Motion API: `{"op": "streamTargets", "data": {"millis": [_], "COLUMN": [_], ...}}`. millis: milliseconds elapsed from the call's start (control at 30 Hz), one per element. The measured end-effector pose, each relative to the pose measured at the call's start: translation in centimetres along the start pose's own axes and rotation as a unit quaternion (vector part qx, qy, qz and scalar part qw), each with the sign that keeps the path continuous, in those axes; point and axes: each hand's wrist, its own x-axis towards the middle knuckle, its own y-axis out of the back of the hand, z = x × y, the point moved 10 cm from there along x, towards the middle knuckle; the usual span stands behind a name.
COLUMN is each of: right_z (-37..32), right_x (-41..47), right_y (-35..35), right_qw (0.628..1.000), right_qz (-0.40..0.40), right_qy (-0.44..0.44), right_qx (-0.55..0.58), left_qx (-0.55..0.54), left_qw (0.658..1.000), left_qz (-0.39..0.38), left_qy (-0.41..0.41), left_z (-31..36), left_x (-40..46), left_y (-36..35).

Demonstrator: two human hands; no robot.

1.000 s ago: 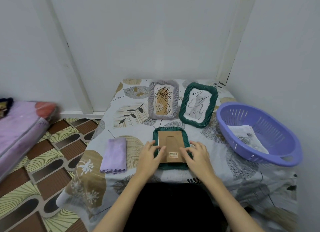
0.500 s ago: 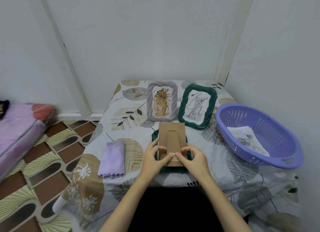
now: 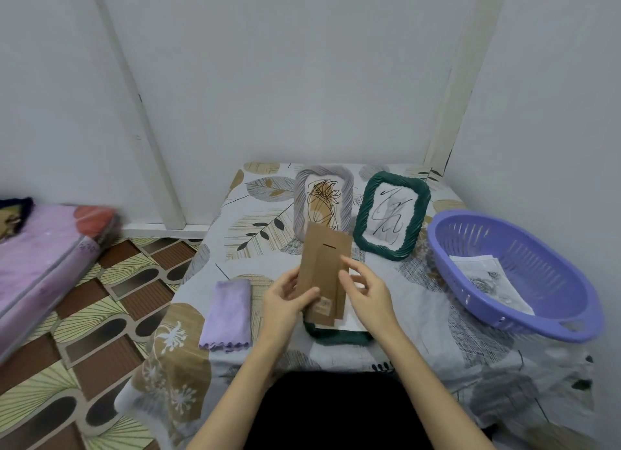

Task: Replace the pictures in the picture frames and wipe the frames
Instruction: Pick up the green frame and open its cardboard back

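Observation:
A brown cardboard backing board (image 3: 324, 271) is lifted above a dark green frame (image 3: 339, 336) lying face down at the table's near edge. My left hand (image 3: 285, 298) grips the board's left edge. My right hand (image 3: 364, 290) hovers beside its right edge, fingers apart, holding nothing. White paper (image 3: 356, 320) shows inside the lying frame. A grey frame (image 3: 323, 199) and another green frame (image 3: 391, 214), both with line drawings, lie further back. A folded lilac cloth (image 3: 228, 313) rests to the left.
A purple plastic basket (image 3: 524, 271) with printed sheets (image 3: 490, 283) stands at the right. The table (image 3: 420, 308) has a leaf-patterned cover and sits in a white corner. A pink mattress (image 3: 43, 258) lies on the patterned floor at left.
The backing board came up off the face-down green frame and tilted upward. My right hand let go of it and opened; my left hand keeps hold.

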Motion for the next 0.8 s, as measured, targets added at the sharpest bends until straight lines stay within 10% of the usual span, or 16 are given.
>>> {"op": "streamTargets", "data": {"millis": [300,400,467,600,800], "right_z": [0.0,1.7,2.4,3.4,5.0], "right_x": [1.4,2.1,2.8,3.6,3.8], "right_y": [-4.4,-5.7,-6.0,-6.1,-7.2], "right_qw": [0.970,0.975,0.980,0.981,0.978], "right_qz": [0.029,0.027,0.031,0.041,-0.009], "right_qy": [-0.142,-0.179,-0.182,-0.188,-0.205], "right_qx": [0.196,0.127,0.070,0.004,0.027], "left_qx": [0.184,0.246,0.383,0.595,0.622], "left_qw": [0.966,0.963,0.920,0.799,0.781], "left_qz": [-0.175,-0.085,-0.007,-0.084,-0.035], "left_qy": [-0.050,-0.065,-0.081,-0.024,-0.041], "left_z": [2.8,4.0,4.2,-0.1,1.4], "left_x": [-1.1,0.3,1.5,2.0,3.6], "left_y": [0.1,4.6,8.2,9.8,11.6]}}
